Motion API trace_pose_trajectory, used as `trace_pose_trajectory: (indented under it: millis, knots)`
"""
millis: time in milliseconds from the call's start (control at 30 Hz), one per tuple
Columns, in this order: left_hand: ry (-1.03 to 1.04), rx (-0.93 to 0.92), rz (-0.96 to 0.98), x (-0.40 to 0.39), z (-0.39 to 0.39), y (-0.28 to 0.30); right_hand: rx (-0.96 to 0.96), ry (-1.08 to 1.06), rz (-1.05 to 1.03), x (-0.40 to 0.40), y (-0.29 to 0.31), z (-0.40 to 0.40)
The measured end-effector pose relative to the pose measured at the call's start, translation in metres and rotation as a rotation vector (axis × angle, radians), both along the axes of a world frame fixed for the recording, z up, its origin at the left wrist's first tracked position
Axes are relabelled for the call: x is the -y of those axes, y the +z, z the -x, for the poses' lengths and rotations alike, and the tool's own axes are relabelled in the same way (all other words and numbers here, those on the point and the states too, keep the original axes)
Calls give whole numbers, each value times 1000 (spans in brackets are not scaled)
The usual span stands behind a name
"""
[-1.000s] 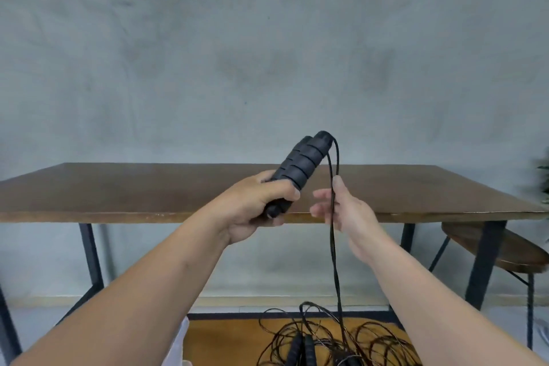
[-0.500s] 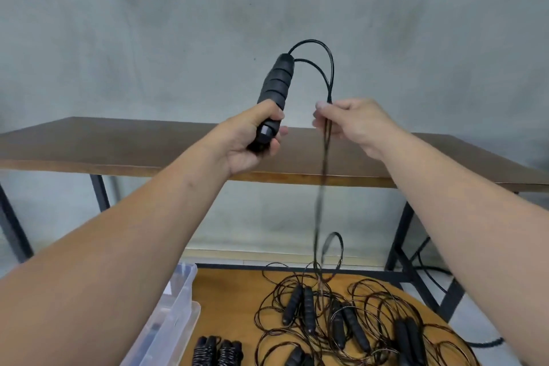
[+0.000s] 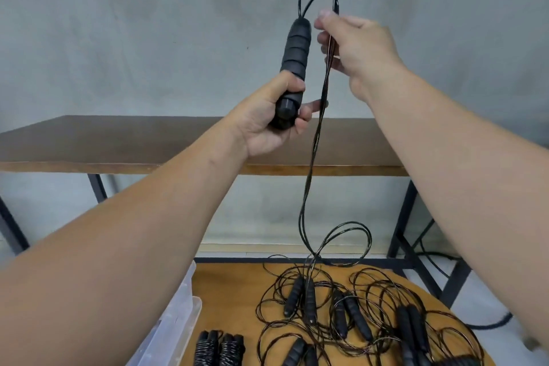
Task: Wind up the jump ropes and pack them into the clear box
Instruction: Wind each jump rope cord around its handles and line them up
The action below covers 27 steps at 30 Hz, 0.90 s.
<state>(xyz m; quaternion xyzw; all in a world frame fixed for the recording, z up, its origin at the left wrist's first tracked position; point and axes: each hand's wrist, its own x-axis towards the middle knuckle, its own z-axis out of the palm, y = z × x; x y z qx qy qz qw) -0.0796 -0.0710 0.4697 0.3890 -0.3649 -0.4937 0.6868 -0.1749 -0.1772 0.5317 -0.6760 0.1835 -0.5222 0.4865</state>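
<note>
Grey wall behind, the low wooden table (image 3: pixel 237 288) carries a tangle of loose jump ropes (image 3: pixel 350 312), two wound bundles (image 3: pixel 218 349) beside the clear box (image 3: pixel 175 324), so most remain, while the left hand (image 3: pixel 264 125) grips paired handles (image 3: pixel 294 68) and the right hand (image 3: pixel 356 44) pinches their cord (image 3: pixel 310 175).

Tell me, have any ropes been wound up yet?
Yes, two wound jump ropes lie on the wooden surface beside the clear box.

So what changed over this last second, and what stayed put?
Both hands rose: the left hand tipped the handles upright, and the right hand went from touching to pinching the cord, drawing it upward. The left hand's hold is unchanged.
</note>
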Motion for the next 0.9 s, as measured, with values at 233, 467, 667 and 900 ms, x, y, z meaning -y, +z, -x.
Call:
trace_pose_trajectory:
  millis: [233, 467, 667, 900]
  knots:
    - [180, 138, -39, 19, 7, -4, 75, 118, -234, 23, -47, 11]
    - [284, 153, -84, 29, -5, -3, -854, 436, -30, 43, -149, 40]
    - [321, 180, -75, 29, -17, 15, -1606, 375, 319, 41, -263, 39]
    - [430, 334, -205, 21, -33, -4, -935, 132, -586, 78, -276, 44]
